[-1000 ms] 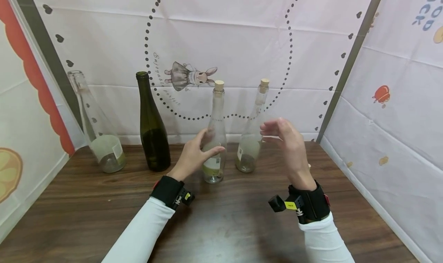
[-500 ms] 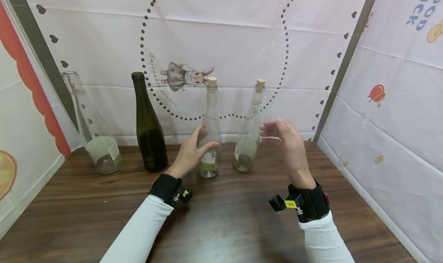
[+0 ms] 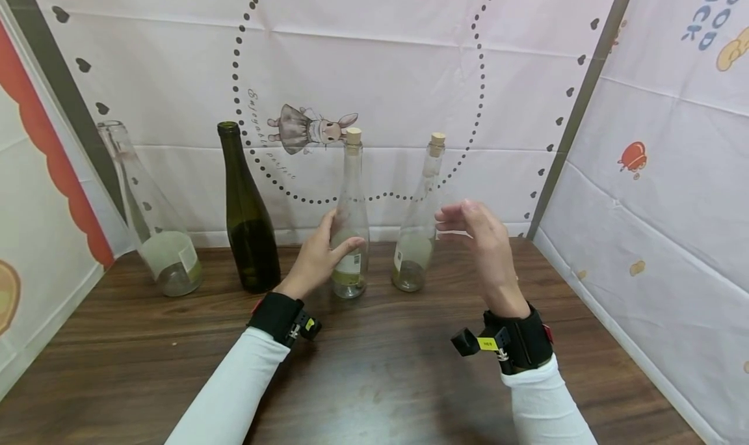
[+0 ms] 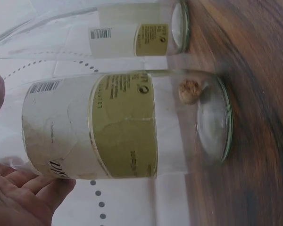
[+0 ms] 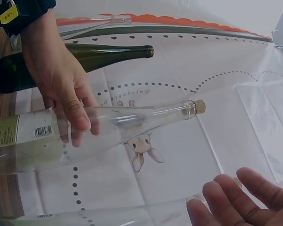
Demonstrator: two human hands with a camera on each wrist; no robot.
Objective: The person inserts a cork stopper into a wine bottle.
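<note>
The left hand [image 3: 320, 257] gripped the lower body of a corked clear glass bottle [image 3: 350, 237], thumb in front and fingers curled round its left side. That bottle stood upright on the wooden counter [image 3: 374, 373], long axis vertical, directly ahead of the hand and between the dark green bottle [image 3: 248, 227] on its left and a second corked clear bottle [image 3: 417, 237] on its right. In the left wrist view a small cork-like lump [image 4: 189, 91] lay inside at the base of the held bottle (possibly a pushed-in cork piece; the glass blurred it).

The right hand [image 3: 482, 243] hung in the air, fingers relaxed and loosely spread, holding nothing and touching nothing. It hovered just to the right of the second corked bottle, at about the height of that bottle's shoulder, palm turned leftward toward it. Of the two hands it was the nearer to that bottle, while the left was the only one on the held one.

An uncorked clear bottle [image 3: 153, 227] stood well apart at the far left, near the printed backdrop [image 3: 374, 61].
</note>
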